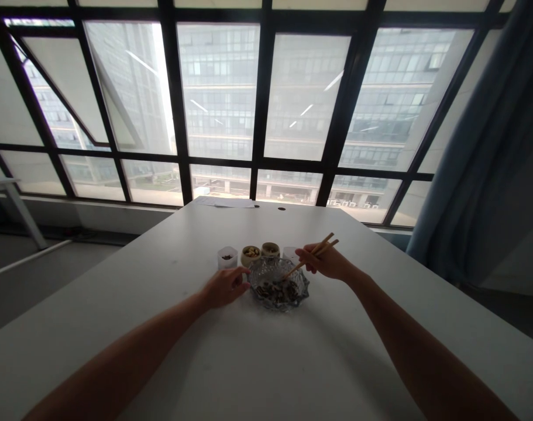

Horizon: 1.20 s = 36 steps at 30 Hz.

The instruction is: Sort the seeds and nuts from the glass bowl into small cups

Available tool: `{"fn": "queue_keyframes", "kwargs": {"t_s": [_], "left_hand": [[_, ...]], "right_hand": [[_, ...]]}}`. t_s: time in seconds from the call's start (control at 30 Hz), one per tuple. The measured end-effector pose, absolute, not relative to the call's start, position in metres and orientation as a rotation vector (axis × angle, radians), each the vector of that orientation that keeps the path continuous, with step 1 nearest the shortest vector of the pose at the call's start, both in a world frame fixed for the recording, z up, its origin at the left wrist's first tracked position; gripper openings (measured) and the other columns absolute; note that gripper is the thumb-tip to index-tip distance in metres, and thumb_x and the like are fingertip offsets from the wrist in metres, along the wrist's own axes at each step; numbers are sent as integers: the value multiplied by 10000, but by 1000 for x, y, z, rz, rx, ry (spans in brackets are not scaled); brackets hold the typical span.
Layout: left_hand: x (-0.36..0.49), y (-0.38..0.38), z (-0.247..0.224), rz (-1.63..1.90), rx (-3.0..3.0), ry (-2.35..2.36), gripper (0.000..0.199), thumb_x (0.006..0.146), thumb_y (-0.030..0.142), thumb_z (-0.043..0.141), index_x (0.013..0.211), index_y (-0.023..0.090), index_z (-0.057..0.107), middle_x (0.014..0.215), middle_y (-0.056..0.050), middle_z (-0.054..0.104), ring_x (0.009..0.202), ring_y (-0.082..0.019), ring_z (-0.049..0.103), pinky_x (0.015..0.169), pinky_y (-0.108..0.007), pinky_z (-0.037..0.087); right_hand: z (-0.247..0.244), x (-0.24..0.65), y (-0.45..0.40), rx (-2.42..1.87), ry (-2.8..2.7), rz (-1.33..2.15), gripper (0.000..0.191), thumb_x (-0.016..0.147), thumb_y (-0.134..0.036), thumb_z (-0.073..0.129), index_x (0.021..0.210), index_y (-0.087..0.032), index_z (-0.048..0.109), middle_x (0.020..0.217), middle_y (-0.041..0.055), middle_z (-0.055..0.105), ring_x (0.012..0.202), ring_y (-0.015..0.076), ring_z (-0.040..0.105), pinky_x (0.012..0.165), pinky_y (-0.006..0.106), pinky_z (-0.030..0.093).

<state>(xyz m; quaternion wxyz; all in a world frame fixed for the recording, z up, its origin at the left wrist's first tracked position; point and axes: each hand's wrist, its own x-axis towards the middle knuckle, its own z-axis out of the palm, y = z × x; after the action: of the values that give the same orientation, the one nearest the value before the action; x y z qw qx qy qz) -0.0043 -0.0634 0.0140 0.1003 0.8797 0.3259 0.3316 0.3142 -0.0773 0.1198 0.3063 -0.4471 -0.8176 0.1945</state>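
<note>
Four cups (pixel 244 260) stand behind the bowl (pixel 266 268); right hand (pixel 327 262) grips chopsticks (pixel 295 269), left hand (pixel 224 287) (open) at rim.

Reaching forward with both bare arms, hands apart.
Slanting inward from lower left with the left forearm (pixel 137 349), nearly straight at the left wrist (pixel 201 300), to a loosely open left hand (pixel 224 286), with the back upward, index finger extended inward and thumb separated from it. Slanting inward from lower right with the right forearm (pixel 400 327), bent leftward near the right wrist (pixel 353 275), to a right hand (pixel 325 261) closed in a pinching grip, with fingers curled, slightly farther forward than the left.
</note>
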Motion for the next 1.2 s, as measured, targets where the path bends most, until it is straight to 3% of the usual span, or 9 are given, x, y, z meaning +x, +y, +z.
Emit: {"fn": "queue_keyframes", "kwargs": {"t_s": [0.6,0.8,0.9,1.0,1.1,1.2], "left_hand": [[-4,-66,15,982,2619,993,345,919,399,502,1144,155,597,697,-1,624,589,-105,532,621,-232,429],[-5,-67,17,903,2691,1015,441,868,464,582,1193,166,587,763,-17,652,624,-134,576,641,-263,453],[-4,-68,18,1018,2816,1032,473,834,515,622,1153,166,611,858,-63,665,799,-206,619,777,-342,483],[-6,-64,18,1330,2768,1253,398,880,464,576,1156,179,601,1090,-125,662,1074,-276,587,956,-434,434],[-9,-53,12,1541,2514,1593,420,894,420,566,1242,186,547,1304,-157,583,1239,-311,517,1034,-486,395],[-15,-39,1,1566,2275,1746,531,856,409,619,1314,179,481,1395,-185,520,1328,-339,465,1065,-504,399]], "right_hand": [[129,309,-84,-1192,-2156,525,551,832,-680,566,623,-175,635,485,37,635,393,126,569,393,219,444],[125,307,-83,-1161,-2129,519,581,840,-704,538,633,-168,622,473,43,622,375,128,562,374,225,427],[123,310,-80,-1154,-2108,500,605,856,-717,502,663,-159,631,484,51,626,380,133,573,376,228,431],[122,313,-78,-1155,-2078,490,621,860,-731,478,677,-157,631,487,47,623,381,127,572,377,221,430],[122,314,-77,-1158,-2065,499,609,854,-726,490,671,-163,633,482,39,618,382,124,569,381,219,435],[122,314,-77,-1190,-2097,505,576,837,-699,540,645,-165,638,492,46,634,397,132,586,390,221,447]]}}
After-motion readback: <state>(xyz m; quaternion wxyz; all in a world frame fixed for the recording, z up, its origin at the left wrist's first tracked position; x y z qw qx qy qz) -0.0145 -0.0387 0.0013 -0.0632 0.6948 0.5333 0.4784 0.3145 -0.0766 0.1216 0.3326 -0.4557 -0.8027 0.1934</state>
